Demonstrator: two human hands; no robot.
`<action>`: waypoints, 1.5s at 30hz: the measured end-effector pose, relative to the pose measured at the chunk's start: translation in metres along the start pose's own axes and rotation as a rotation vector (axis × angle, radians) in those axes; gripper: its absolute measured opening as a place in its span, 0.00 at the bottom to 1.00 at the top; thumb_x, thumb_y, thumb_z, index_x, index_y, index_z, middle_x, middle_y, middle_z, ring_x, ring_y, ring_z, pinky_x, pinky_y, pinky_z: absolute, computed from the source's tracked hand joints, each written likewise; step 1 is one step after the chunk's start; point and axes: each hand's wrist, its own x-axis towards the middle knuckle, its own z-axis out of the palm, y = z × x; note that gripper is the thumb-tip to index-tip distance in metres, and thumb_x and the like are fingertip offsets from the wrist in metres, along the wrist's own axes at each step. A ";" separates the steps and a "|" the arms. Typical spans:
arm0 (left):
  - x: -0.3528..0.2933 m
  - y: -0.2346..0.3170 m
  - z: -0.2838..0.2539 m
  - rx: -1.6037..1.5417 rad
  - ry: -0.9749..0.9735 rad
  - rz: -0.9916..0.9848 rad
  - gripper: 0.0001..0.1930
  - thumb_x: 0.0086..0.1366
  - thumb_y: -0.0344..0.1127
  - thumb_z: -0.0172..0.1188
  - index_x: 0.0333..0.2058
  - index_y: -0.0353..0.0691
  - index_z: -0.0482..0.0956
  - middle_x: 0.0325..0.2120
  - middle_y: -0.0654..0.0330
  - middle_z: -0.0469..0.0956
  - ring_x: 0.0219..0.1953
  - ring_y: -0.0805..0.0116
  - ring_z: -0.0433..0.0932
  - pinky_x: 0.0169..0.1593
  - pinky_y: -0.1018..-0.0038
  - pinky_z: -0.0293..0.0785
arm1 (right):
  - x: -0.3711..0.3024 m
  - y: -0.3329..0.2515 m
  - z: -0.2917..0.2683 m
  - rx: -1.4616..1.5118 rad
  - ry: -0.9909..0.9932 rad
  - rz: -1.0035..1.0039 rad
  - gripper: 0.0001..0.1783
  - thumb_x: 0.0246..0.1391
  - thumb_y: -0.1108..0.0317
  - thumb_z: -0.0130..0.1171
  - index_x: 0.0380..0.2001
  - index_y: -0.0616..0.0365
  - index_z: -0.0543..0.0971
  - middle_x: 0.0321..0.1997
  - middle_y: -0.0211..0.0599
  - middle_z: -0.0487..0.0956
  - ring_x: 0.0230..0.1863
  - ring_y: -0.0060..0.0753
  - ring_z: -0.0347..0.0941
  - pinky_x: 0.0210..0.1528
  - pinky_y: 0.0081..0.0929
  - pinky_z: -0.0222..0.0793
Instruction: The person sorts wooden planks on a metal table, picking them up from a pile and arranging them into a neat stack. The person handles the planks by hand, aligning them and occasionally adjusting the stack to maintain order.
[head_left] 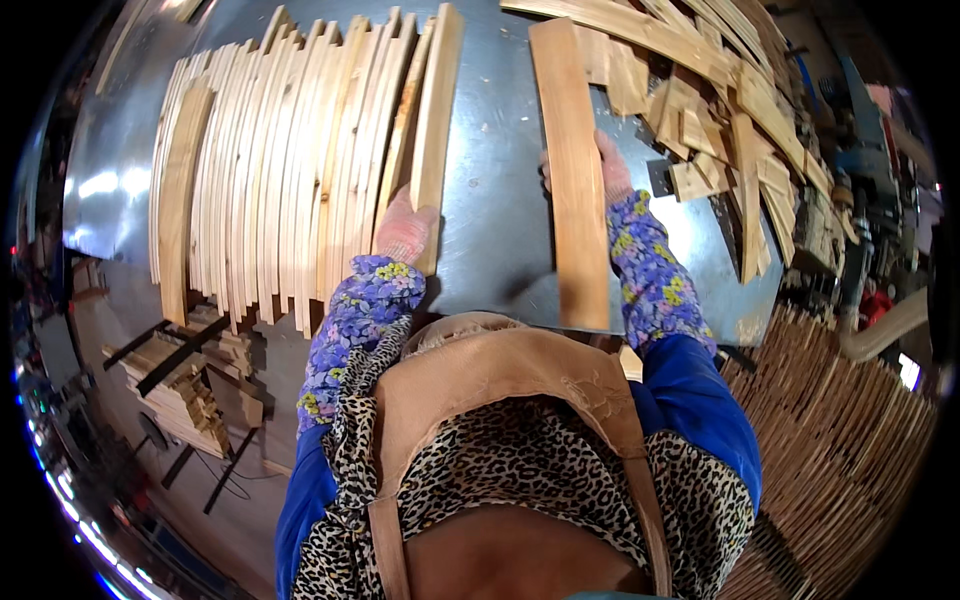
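My right hand (612,166), in a pale pinkish glove, grips a wide wooden board (570,170) from its right side. Fingertips show at the board's left edge, and the rest of the fingers are hidden beneath it. A narrower pale wooden board (437,105) stands at the right end of a long row of strips, with my left hand (405,226) closed around its near part. This glove matches the other one, and its fingers are partly hidden by the wood. Beside it, the row of pale wooden strips (290,160) stands packed side by side on the metal table (490,160).
One loose board (183,200) leans across the row's left end. Offcuts and short wood pieces (690,120) lie heaped at the far right. Stacked wood (180,390) rests below the table at left. A large stack of thin strips (840,430) fills the lower right.
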 end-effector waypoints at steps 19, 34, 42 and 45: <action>-0.033 0.014 0.014 0.312 0.181 0.075 0.38 0.64 0.42 0.68 0.70 0.36 0.69 0.56 0.35 0.81 0.60 0.34 0.80 0.65 0.48 0.76 | 0.128 -0.234 0.007 -2.323 1.358 -0.054 0.45 0.52 0.60 0.69 0.74 0.50 0.66 0.75 0.54 0.70 0.73 0.63 0.69 0.73 0.57 0.65; 0.100 0.185 -0.152 0.214 0.252 0.275 0.35 0.66 0.50 0.71 0.63 0.32 0.75 0.49 0.44 0.86 0.49 0.49 0.87 0.56 0.57 0.83 | 0.170 0.139 0.139 -1.704 0.247 0.321 0.72 0.68 0.25 0.53 0.79 0.78 0.28 0.51 0.68 0.86 0.47 0.65 0.86 0.50 0.56 0.80; 0.284 0.364 -0.321 0.774 0.785 0.337 0.37 0.69 0.52 0.68 0.69 0.37 0.72 0.60 0.42 0.81 0.64 0.46 0.79 0.69 0.54 0.75 | 0.212 -0.007 0.082 -1.873 0.449 -0.291 0.44 0.62 0.45 0.70 0.75 0.55 0.71 0.69 0.62 0.78 0.68 0.61 0.76 0.68 0.54 0.74; 0.322 0.339 -0.239 0.702 0.623 0.734 0.36 0.69 0.56 0.66 0.68 0.38 0.74 0.63 0.43 0.79 0.66 0.45 0.77 0.71 0.54 0.72 | 0.241 -0.116 0.101 -2.043 1.083 -0.140 0.54 0.55 0.42 0.73 0.79 0.53 0.64 0.82 0.65 0.61 0.81 0.67 0.58 0.82 0.60 0.53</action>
